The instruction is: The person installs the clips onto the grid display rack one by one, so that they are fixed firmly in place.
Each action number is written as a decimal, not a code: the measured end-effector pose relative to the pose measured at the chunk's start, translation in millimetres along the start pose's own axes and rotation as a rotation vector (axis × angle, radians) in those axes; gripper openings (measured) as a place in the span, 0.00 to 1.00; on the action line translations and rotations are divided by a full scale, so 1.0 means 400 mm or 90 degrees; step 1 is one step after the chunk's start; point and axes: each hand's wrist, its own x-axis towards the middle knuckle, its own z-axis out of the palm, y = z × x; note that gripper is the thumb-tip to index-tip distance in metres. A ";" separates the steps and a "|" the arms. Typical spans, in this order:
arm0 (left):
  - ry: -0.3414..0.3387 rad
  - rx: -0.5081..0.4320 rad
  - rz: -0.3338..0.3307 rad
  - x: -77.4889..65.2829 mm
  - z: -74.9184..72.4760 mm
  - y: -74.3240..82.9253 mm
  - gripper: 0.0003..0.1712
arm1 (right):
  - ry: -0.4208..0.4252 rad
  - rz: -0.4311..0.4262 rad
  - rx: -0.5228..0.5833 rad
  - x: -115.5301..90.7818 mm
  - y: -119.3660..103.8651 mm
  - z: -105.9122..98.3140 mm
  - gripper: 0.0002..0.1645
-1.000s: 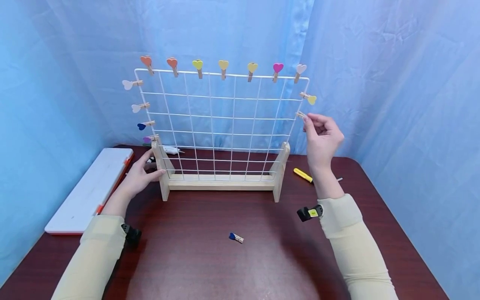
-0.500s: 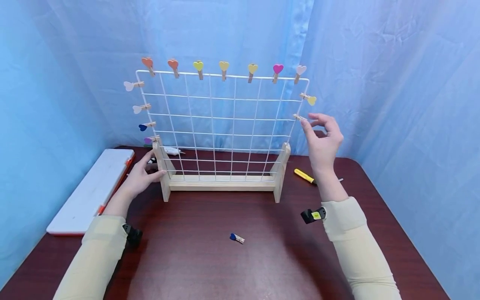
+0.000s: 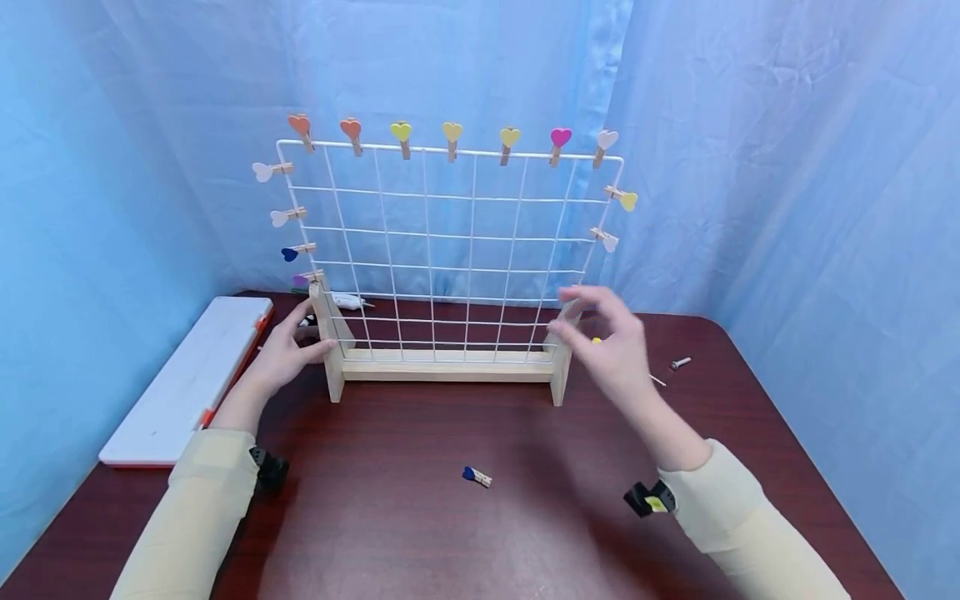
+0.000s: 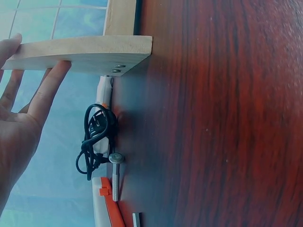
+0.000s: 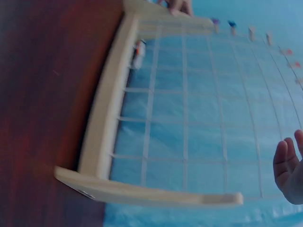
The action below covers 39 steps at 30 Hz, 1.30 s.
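Observation:
A white wire grid stands in a wooden stand. Heart-topped mini clothespins line its top and both sides, among them a white-heart clothespin on the right wire under a yellow-heart clothespin. My left hand holds the stand's left end piece, thumb toward its front edge and fingers against its outer face. My right hand is in front of the stand's right end, fingers bent loosely and nothing between them. A blue-heart clothespin lies on the table.
A white case with orange latches lies at the left. Behind the stand is a white tool; a black cable and a bolt show in the left wrist view. Another bolt lies at the right.
My right hand has let go of the white-heart clothespin, which stays clipped on the right wire, and has come down and left. My left hand keeps its place on the stand.

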 end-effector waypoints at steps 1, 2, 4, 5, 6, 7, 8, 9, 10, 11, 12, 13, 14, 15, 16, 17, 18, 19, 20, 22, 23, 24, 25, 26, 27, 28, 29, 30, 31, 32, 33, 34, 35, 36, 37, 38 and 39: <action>0.001 0.000 0.001 0.004 -0.001 -0.009 0.47 | -0.038 0.011 -0.001 -0.014 0.001 0.012 0.23; 0.002 0.001 0.001 0.007 -0.002 -0.017 0.47 | -0.073 0.014 -0.010 -0.030 0.009 0.024 0.24; 0.004 0.002 0.004 0.013 -0.003 -0.033 0.47 | -0.145 0.022 -0.035 -0.060 0.029 0.048 0.28; 0.005 0.004 0.005 0.015 -0.003 -0.039 0.47 | -0.178 0.023 -0.045 -0.076 0.042 0.061 0.30; 0.008 0.007 0.006 0.017 -0.003 -0.044 0.47 | -0.209 0.022 -0.060 -0.092 0.056 0.073 0.31; 0.009 0.012 0.007 0.017 -0.002 -0.046 0.47 | -0.239 0.020 -0.071 -0.107 0.072 0.084 0.32; 0.011 0.013 0.008 0.018 -0.001 -0.048 0.47 | -0.267 0.013 -0.080 -0.121 0.087 0.096 0.33; 0.012 0.013 0.010 0.018 -0.001 -0.049 0.46 | -0.297 0.011 -0.085 -0.136 0.099 0.107 0.33; 0.012 0.013 0.012 0.018 0.000 -0.050 0.46 | -0.325 0.008 -0.087 -0.150 0.111 0.116 0.33; 0.013 0.017 0.013 0.019 0.001 -0.051 0.46 | -0.352 -0.001 -0.090 -0.164 0.122 0.126 0.33; 0.014 0.019 0.016 0.019 0.002 -0.050 0.46 | -0.379 -0.006 -0.087 -0.176 0.132 0.135 0.32; 0.014 0.021 0.017 0.019 0.002 -0.050 0.46 | -0.408 -0.009 -0.090 -0.188 0.142 0.144 0.32; 0.014 0.022 0.019 0.018 0.002 -0.050 0.46 | -0.435 -0.011 -0.091 -0.198 0.150 0.152 0.31; 0.015 0.024 0.021 0.018 0.002 -0.050 0.46 | -0.460 -0.010 -0.094 -0.207 0.156 0.159 0.31; 0.015 0.026 0.021 0.018 0.001 -0.049 0.46 | -0.483 -0.009 -0.095 -0.213 0.161 0.166 0.30; 0.016 0.027 0.022 0.018 0.000 -0.049 0.46 | -0.504 -0.009 -0.100 -0.219 0.166 0.173 0.29; 0.015 0.029 0.022 0.017 0.000 -0.048 0.46 | -0.524 -0.005 -0.104 -0.224 0.169 0.180 0.28; 0.016 0.030 0.021 0.017 0.000 -0.048 0.46 | -0.544 -0.003 -0.114 -0.228 0.172 0.186 0.27; 0.016 0.030 0.020 0.017 -0.001 -0.047 0.46 | -0.563 0.000 -0.118 -0.231 0.174 0.192 0.26; 0.017 0.028 0.019 0.016 0.000 -0.048 0.46 | -0.599 -0.002 -0.127 -0.238 0.177 0.205 0.23; 0.017 0.028 0.019 0.016 0.000 -0.049 0.46 | -0.616 -0.003 -0.134 -0.242 0.178 0.212 0.23; 0.017 0.029 0.018 0.016 0.001 -0.050 0.46 | -0.631 -0.005 -0.139 -0.245 0.178 0.217 0.22; 0.018 0.031 0.017 0.017 0.001 -0.051 0.46 | -0.645 -0.008 -0.144 -0.247 0.177 0.223 0.21; 0.019 0.031 0.016 0.017 0.001 -0.051 0.46 | -0.654 -0.010 -0.146 -0.249 0.176 0.229 0.20; 0.018 0.032 0.016 0.018 0.001 -0.052 0.46 | -0.661 -0.012 -0.146 -0.251 0.175 0.234 0.19; 0.018 0.035 0.015 0.018 0.000 -0.053 0.46 | -0.665 -0.014 -0.146 -0.251 0.175 0.239 0.18; 0.019 0.038 0.013 0.019 0.000 -0.054 0.47 | -0.668 -0.014 -0.147 -0.252 0.174 0.243 0.17; 0.018 0.039 0.013 0.019 -0.001 -0.055 0.47 | -0.668 -0.015 -0.146 -0.252 0.174 0.246 0.15; 0.018 0.039 0.012 0.019 -0.002 -0.055 0.47 | -0.669 -0.013 -0.144 -0.252 0.174 0.249 0.13; 0.018 0.039 0.011 0.019 -0.002 -0.055 0.47 | -0.669 -0.010 -0.143 -0.252 0.175 0.251 0.12; 0.018 0.040 0.010 0.019 -0.003 -0.055 0.47 | -0.669 -0.007 -0.142 -0.251 0.176 0.253 0.11; 0.019 0.042 0.009 0.019 -0.003 -0.054 0.47 | -0.668 -0.008 -0.143 -0.252 0.177 0.253 0.10; 0.018 0.043 0.008 0.018 -0.003 -0.053 0.47 | -0.669 -0.008 -0.140 -0.252 0.178 0.253 0.09; 0.017 0.042 0.007 0.017 -0.003 -0.051 0.47 | -0.666 -0.012 -0.136 -0.251 0.180 0.252 0.09; 0.016 0.042 0.004 0.016 -0.003 -0.050 0.47 | -0.662 -0.015 -0.134 -0.251 0.183 0.251 0.09; 0.015 0.043 0.002 0.016 -0.004 -0.049 0.47 | -0.654 -0.019 -0.128 -0.250 0.184 0.249 0.09; 0.015 0.044 0.001 0.015 -0.004 -0.048 0.47 | -0.644 -0.024 -0.124 -0.246 0.185 0.245 0.10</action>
